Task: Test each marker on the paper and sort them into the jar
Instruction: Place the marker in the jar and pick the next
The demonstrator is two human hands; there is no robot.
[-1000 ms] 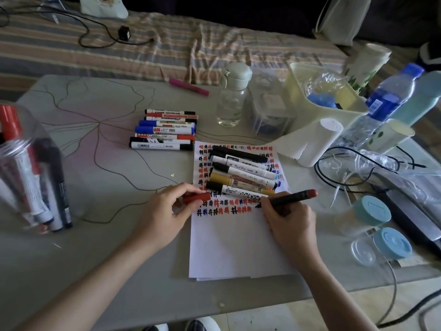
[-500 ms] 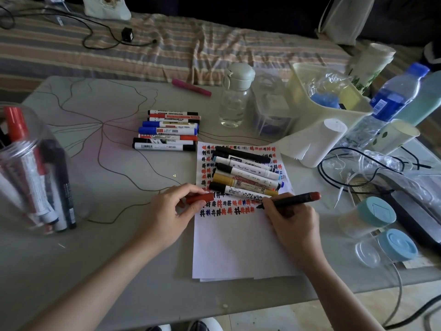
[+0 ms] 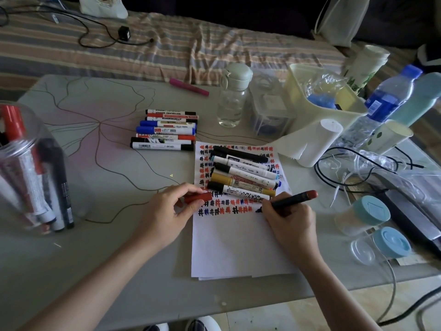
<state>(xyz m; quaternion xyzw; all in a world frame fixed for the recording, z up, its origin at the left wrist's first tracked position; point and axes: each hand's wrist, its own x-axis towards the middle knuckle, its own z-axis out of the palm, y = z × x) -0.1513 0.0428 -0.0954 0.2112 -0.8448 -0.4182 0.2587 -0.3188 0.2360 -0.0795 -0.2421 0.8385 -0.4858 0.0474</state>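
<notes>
At the far left stands the clear glass jar [image 3: 35, 168], already holding several markers. The left hand [image 3: 167, 211] pinches a red plastic cap [image 3: 199, 197] at the edge of the white paper sheet [image 3: 238, 247]. The right hand [image 3: 290, 223] grips the black-barrelled, red-ended marker [image 3: 292, 199], tip on the paper: testing is under way. Next, I'd guess, recap it and reach across to the jar.
</notes>
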